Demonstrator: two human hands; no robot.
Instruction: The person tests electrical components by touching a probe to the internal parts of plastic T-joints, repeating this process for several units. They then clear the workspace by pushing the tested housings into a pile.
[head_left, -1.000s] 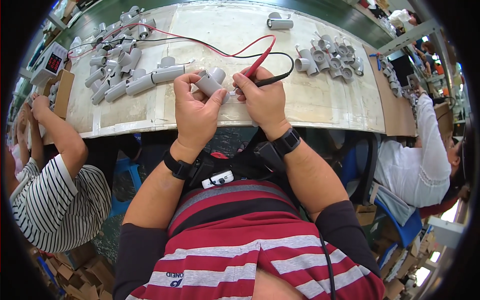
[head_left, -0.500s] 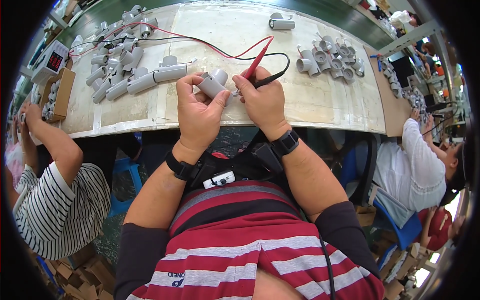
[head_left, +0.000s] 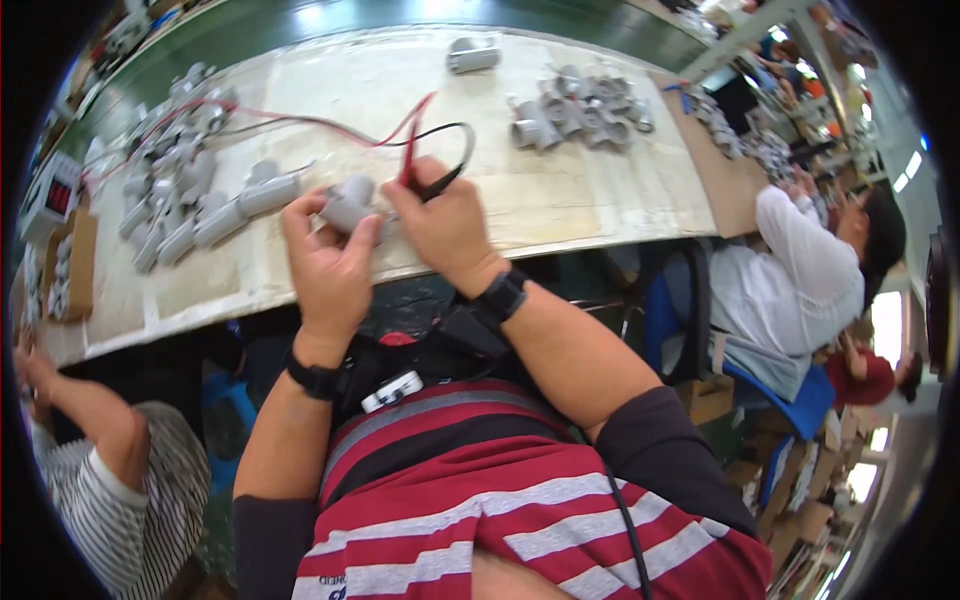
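My left hand [head_left: 332, 265] is closed around a grey cylindrical fitting [head_left: 350, 207], which has a short wider tube joined to its side. It is held tilted above the table's near edge. Close beside it, my right hand [head_left: 447, 228] pinches a red test probe [head_left: 409, 152] and a black test probe [head_left: 445, 183] together. Their tips point down toward the fitting's end, where my fingers and blur hide any contact. Red and black leads run left across the table toward a small box with a red lit display [head_left: 50, 197].
Many similar grey fittings [head_left: 175, 185] lie heaped on the table's left, near a cardboard box [head_left: 83, 262]. Another cluster [head_left: 583, 108] stands at the right, and a single fitting [head_left: 473, 56] lies at the back. Co-workers sit at the left and right [head_left: 790, 270].
The whole view has turned, so the table and my hands appear farther left and tilted. My hands keep the same hold on the fitting and the probes.
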